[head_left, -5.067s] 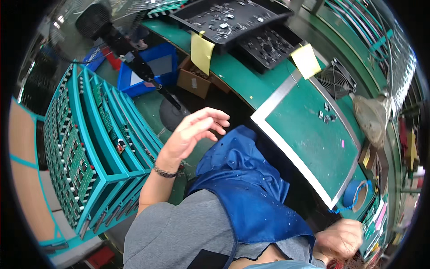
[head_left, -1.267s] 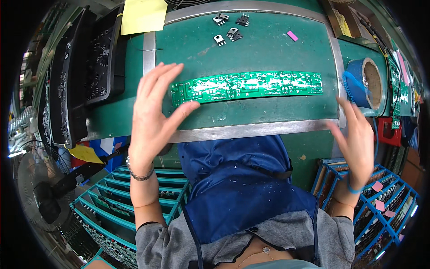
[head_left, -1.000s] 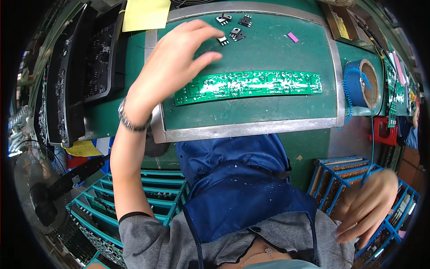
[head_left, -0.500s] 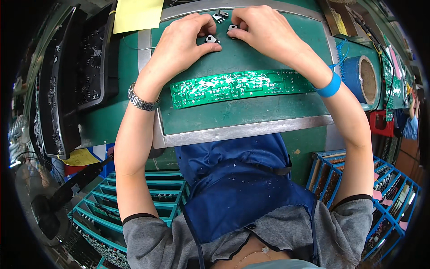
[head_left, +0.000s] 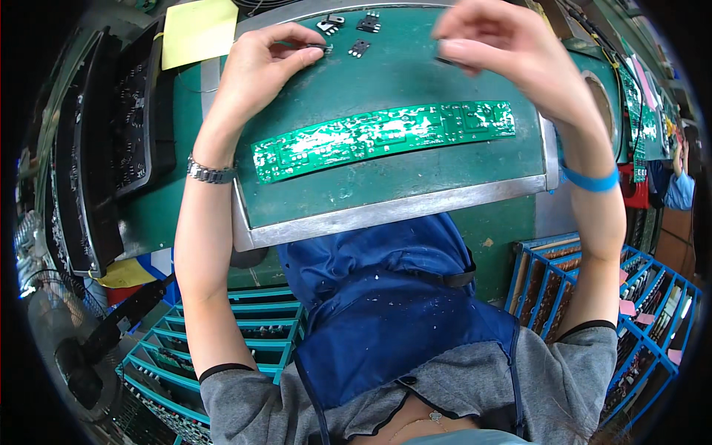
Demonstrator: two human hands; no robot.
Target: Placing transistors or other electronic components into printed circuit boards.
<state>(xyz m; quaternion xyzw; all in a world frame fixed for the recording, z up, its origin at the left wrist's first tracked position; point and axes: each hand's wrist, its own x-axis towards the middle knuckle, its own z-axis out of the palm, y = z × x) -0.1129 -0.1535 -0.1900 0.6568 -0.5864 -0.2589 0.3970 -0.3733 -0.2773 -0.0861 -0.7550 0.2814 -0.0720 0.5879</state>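
Currently black metal-legged component (head_left: 325, 48) pinched in left hand (head_left: 271, 63), bending best avoided; right hand (head_left: 500, 46) blurred, grip unclear; long green circuit board (head_left: 386, 133) below grip.

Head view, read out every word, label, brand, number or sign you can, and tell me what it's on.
No text can be read.
Green circuit board: markings too small, with glare.
Loose black components: any markings too small.
Large yellow paper: no writing legible.
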